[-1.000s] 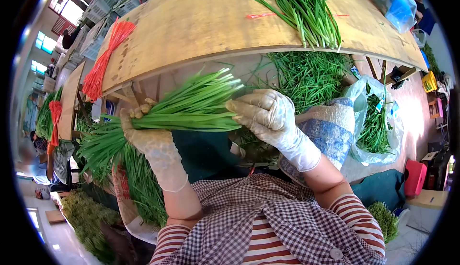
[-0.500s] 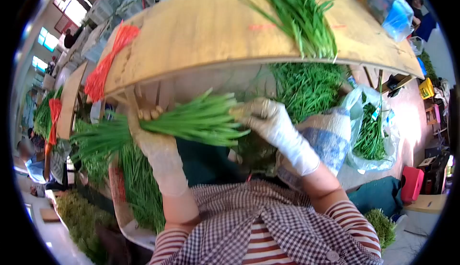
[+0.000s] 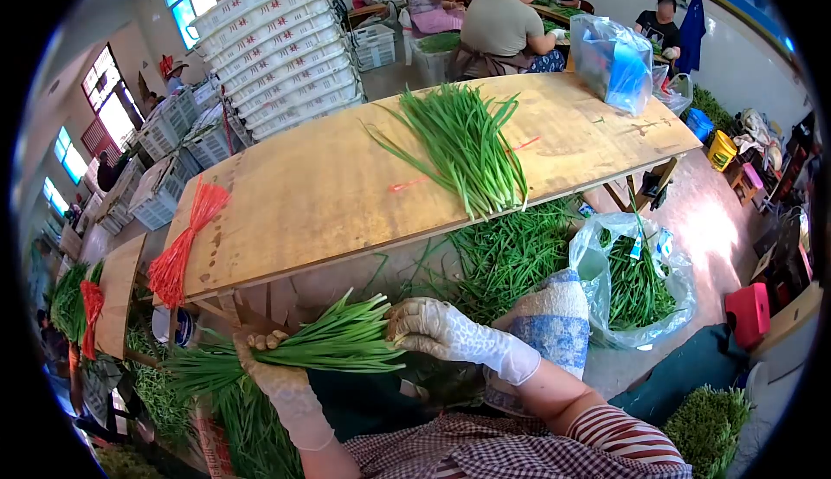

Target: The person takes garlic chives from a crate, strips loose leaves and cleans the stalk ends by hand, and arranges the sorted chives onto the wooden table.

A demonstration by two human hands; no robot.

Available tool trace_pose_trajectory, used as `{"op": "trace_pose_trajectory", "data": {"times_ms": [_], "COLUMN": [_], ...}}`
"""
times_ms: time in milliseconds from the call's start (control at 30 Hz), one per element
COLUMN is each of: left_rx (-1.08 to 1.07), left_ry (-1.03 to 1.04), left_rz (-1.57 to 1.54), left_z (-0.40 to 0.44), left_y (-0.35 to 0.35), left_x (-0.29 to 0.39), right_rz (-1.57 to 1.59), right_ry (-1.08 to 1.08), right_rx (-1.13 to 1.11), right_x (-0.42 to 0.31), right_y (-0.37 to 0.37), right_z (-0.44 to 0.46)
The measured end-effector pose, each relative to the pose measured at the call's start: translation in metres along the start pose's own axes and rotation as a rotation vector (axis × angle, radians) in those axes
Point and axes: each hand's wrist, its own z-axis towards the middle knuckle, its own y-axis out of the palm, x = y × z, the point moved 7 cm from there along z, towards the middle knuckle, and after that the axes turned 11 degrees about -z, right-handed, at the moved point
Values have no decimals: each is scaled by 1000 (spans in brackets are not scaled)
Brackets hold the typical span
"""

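Observation:
My left hand (image 3: pixel 275 372), in a pale glove, is wrapped round a bunch of garlic chives (image 3: pixel 339 337) over my lap. The white stem ends point right and the leaf tips hang left. At those stem ends is my gloved right hand (image 3: pixel 441 330), its fingers curled together; what they pinch is too small to make out. Another bundle of chives (image 3: pixel 463 146) lies on the wooden table (image 3: pixel 303 206) across a thin red tie. More loose chives (image 3: pixel 247 423) are heaped beside my left forearm.
Red ties (image 3: pixel 190 241) hang over the table's left end. A plastic bag (image 3: pixel 613 62) stands at its far right. Chives (image 3: pixel 511 258) lie on the floor under the table, beside an open bag of greens (image 3: pixel 636 284). White crates (image 3: pixel 281 51) are stacked behind; people (image 3: pixel 511 25) sit beyond.
The view has tilted up, showing more of the room and the people at the back. My left hand still grips the chives, and my right hand stays by the stem ends.

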Motion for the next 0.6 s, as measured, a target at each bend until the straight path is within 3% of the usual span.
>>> {"op": "trace_pose_trajectory", "data": {"times_ms": [100, 200, 267, 300, 333, 400, 433, 467, 500, 533, 567, 600], "left_rx": [6, 83, 120, -1, 49, 163, -219, -183, -137, -180, -204, -209], "left_ry": [65, 148, 190, 175, 207, 275, 217, 243, 271, 361, 466, 399], "left_rz": [32, -1, -46, 22, 53, 134, 207, 164, 137, 384, 622, 507], "left_z": [-6, -9, -5, -1, 1, -16, 14, 11, 15, 16, 17, 8], "left_y": [5, 9, 5, 9, 2, 17, -5, -7, -10, -12, -14, -3], "left_x": [5, 11, 25, 40, 48, 64, 87, 92, 97, 108, 118, 116], "right_rz": [-16, 144, 162, 61, -37, -692, -830, -961, -732, -500, -54, 377], "right_ry": [-68, 11, 88, 226, 366, 590, 736, 874, 861, 871, 945, 984], "right_rx": [-25, -142, -98, -80, -63, -28, -89, -168, 6, 177, 260, 364], "right_x": [-1, 2, 8, 25, 48, 97, 123, 139, 147, 147, 147, 140], "right_y": [-6, -20, -45, -55, -64, -78, -76, -75, -72, -68, -59, -53], "right_z": [-3, -7, -13, -23, -37, -68, -83, -87, -86, -89, -86, -80]}}
